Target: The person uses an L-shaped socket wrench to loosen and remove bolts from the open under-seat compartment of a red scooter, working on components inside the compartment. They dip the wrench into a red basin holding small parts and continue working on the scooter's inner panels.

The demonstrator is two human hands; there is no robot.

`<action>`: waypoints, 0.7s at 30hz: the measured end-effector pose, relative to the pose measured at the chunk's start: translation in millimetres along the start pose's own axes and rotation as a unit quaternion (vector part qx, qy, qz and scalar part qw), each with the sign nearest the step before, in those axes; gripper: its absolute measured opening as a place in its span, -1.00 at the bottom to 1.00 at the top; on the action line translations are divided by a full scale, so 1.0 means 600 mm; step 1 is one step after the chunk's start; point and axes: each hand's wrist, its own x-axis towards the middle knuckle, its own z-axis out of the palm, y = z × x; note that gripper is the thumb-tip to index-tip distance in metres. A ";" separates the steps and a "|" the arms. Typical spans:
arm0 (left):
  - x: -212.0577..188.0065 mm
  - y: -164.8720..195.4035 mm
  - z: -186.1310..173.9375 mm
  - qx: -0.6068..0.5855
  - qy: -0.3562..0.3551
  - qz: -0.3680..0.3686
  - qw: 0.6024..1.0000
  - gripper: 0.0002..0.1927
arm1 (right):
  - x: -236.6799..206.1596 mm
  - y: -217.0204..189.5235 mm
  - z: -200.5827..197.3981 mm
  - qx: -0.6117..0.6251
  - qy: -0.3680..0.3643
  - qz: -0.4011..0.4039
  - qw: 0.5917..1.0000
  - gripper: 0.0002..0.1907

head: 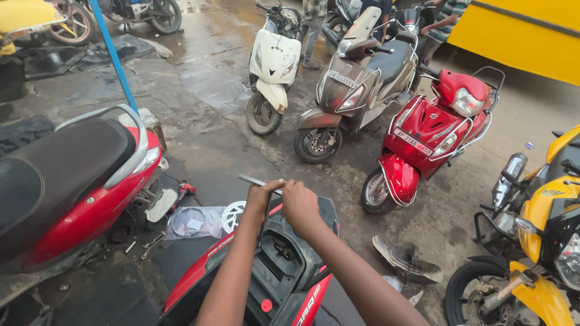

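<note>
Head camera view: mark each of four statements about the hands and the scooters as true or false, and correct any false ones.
1. Both hands, left hand and right hand, are at the rear of an opened red scooter. True.
2. The left hand grips a thin metal tool. True.
3. The white scooter lies on its side. False: it stands upright.
4. The brake disc hangs on a wall. False: it lies on the ground.
</note>
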 end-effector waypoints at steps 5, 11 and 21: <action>0.042 0.040 0.035 0.451 0.148 0.064 0.878 -0.56 | 0.025 -0.006 0.033 0.124 0.006 0.067 0.990 -0.57; 0.020 0.093 0.023 0.766 -0.037 0.187 0.614 -0.83 | 0.038 0.010 0.009 0.184 -0.034 0.069 0.980 -0.74; 0.003 0.019 0.003 0.506 -0.213 0.503 0.667 -0.54 | 0.073 -0.040 -0.051 0.105 -0.033 -0.230 0.967 -0.67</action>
